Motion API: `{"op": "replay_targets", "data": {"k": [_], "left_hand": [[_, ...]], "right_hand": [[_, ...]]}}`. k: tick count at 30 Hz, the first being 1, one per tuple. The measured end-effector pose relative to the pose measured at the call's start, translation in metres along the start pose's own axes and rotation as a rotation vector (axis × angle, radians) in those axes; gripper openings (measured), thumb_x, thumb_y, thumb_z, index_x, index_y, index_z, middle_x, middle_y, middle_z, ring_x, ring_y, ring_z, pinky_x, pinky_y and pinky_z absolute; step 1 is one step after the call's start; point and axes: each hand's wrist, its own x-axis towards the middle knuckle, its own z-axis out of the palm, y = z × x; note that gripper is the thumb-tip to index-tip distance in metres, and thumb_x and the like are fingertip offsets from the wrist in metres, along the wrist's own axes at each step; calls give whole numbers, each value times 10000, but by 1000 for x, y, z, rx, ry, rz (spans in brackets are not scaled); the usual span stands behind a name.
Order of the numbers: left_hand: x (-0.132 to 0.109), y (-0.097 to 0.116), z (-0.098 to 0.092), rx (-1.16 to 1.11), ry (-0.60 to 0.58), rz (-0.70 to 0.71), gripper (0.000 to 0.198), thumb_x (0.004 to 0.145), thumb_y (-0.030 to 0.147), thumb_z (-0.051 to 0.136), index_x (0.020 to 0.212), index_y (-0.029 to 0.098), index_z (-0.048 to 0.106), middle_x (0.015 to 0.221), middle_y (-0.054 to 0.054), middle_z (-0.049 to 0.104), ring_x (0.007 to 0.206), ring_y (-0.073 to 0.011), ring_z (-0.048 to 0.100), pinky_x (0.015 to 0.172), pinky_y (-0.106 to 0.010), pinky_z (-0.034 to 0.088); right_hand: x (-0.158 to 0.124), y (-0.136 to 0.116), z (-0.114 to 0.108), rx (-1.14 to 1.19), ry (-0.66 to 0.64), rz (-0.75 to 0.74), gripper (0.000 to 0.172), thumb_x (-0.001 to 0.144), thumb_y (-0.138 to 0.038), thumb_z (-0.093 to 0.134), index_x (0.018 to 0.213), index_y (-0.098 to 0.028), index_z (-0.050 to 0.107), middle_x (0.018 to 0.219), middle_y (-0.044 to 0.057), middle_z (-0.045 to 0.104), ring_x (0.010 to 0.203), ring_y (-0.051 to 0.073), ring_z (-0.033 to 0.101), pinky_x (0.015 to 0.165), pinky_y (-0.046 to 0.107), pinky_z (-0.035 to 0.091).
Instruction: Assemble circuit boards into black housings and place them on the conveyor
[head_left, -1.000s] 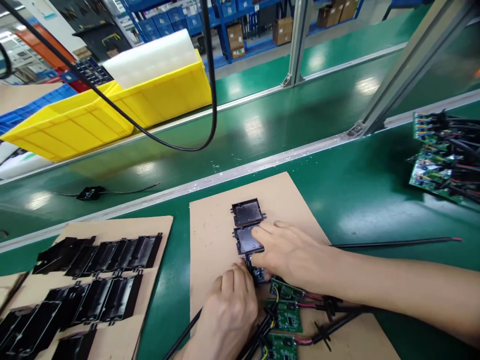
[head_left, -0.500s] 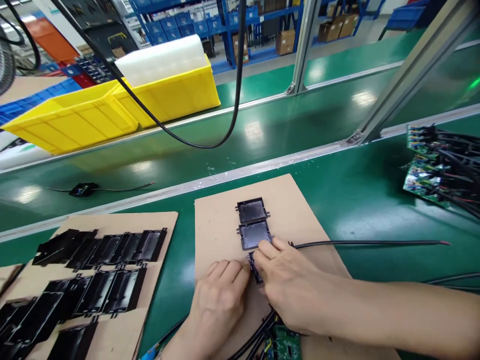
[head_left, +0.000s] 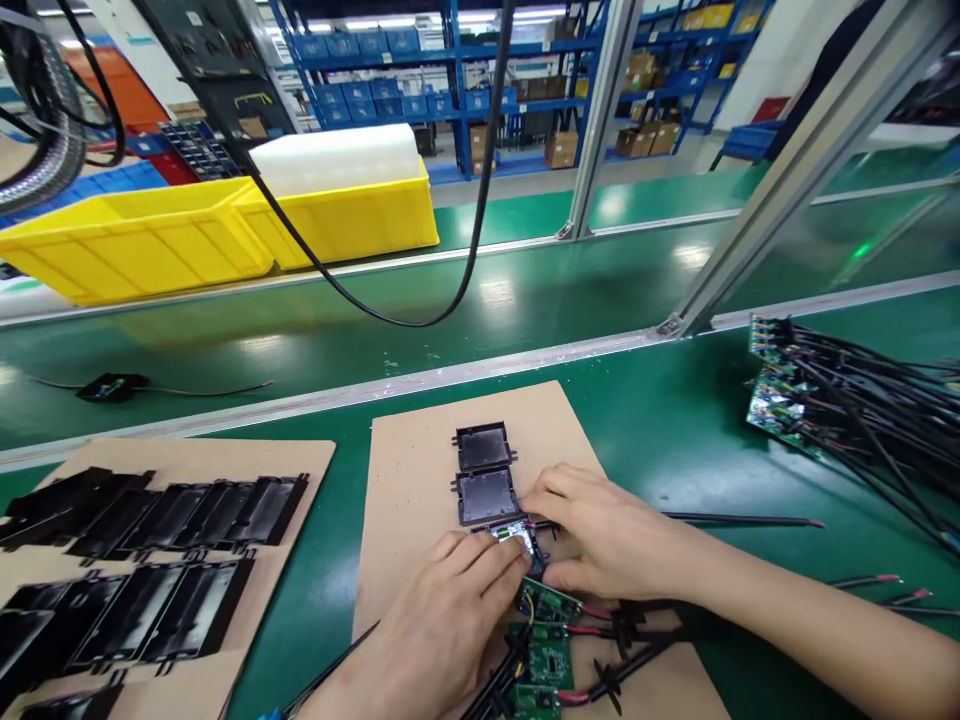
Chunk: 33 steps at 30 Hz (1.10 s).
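A small circuit board (head_left: 513, 533) sits in the lowest of a column of black plastic cases on the cardboard sheet (head_left: 409, 480). My left hand (head_left: 450, 610) has its fingers bent and pressed together on this board. At the case's right side is my right hand (head_left: 611, 530), its fingers curled over the black cable (head_left: 739, 520) where it leaves the case; the thumb lies lower, by the case's corner. Above stand two open cases, a middle one (head_left: 486, 495) and a top one (head_left: 482, 446). Green boards (head_left: 549, 655) with cables lie below my hands.
Several black cases (head_left: 199, 610) lie in rows on another cardboard sheet (head_left: 281, 520) at left. A heap of wired boards (head_left: 780, 400) lies at right. Yellow bins (head_left: 352, 220) stand behind, a black cable (head_left: 420, 322) hangs in front, and a metal post (head_left: 787, 170) rises at right.
My view has tilted up and turned slightly right. My left hand has come onto the board in the lowest case; my right hand has shifted to that case's right side, uncovering the board.
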Motion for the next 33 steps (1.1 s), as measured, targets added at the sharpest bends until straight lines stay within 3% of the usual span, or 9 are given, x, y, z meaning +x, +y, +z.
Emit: {"op": "replay_targets", "data": {"k": [5, 8, 10, 12, 14, 16, 24, 28, 33], "left_hand": [[2, -8, 1, -17, -37, 46, 530, 835, 70, 482, 1356, 166, 485, 1344, -48, 567, 1152, -240, 527, 1032, -408, 433], [4, -8, -3, -76, -38, 27, 457, 868, 68, 470, 1311, 168, 530, 1260, -41, 617, 1104, -231, 543, 986, -393, 473], [4, -8, -3, -98, -23, 5, 440, 880, 74, 479, 1304, 179, 537, 1251, -36, 620, 1096, -234, 539, 974, -406, 482], [3, -8, -3, -114, -15, -5, 452, 881, 69, 482, 1314, 186, 530, 1265, -35, 613, 1098, -236, 532, 977, -417, 483], [2, -7, -2, -127, -10, -4, 469, 876, 52, 470, 1321, 188, 526, 1275, -36, 608, 1102, -236, 527, 982, -419, 481], [1, -7, -2, -133, -5, -4, 487, 867, 39, 463, 1326, 190, 521, 1289, -36, 601, 1107, -237, 524, 991, -423, 476], [-2, -4, -2, -133, 9, -25, 464, 853, 31, 480, 1280, 199, 550, 1227, -41, 621, 1073, -226, 542, 977, -397, 477], [-2, -3, 1, -139, 14, -43, 478, 836, 32, 494, 1281, 203, 528, 1199, -48, 613, 1058, -215, 544, 978, -392, 473], [-2, -1, 4, -89, 17, -89, 625, 796, 60, 494, 1403, 175, 403, 1271, -103, 547, 1054, -256, 531, 938, -431, 489]], "right_hand": [[13, 1, 5, -24, 25, -75, 315, 659, -254, 738, 944, -181, 622, 1008, 37, 589, 954, 221, 527, 842, 347, 422], [10, 5, 3, -7, 21, -68, 348, 667, -285, 765, 974, -195, 626, 1015, 24, 605, 962, 216, 532, 860, 344, 411], [3, 9, -1, 30, 11, -41, 432, 706, -315, 777, 1090, -196, 617, 1046, 35, 614, 988, 220, 535, 875, 340, 409], [-5, 13, -7, 67, -5, 33, 362, 807, -294, 708, 1135, -188, 599, 1026, 40, 629, 956, 209, 551, 836, 323, 416], [-11, 14, -11, 77, -43, 109, 130, 906, -213, 563, 1020, -186, 619, 931, 28, 645, 873, 190, 564, 780, 309, 411], [-12, 12, -12, 68, -88, 125, 166, 928, -136, 464, 870, -186, 611, 826, 13, 637, 799, 175, 557, 746, 301, 398], [-2, 8, 21, -168, 52, -300, 198, 820, -10, 421, 837, -162, 547, 817, 49, 543, 739, 180, 433, 639, 296, 335], [-9, 10, 24, -311, 54, -324, 226, 905, -29, 370, 873, -163, 549, 812, 46, 526, 729, 187, 412, 620, 330, 302], [-11, -1, 17, -409, -54, -315, 96, 945, -114, 470, 906, -167, 541, 870, 47, 553, 779, 200, 443, 620, 344, 317]]}}
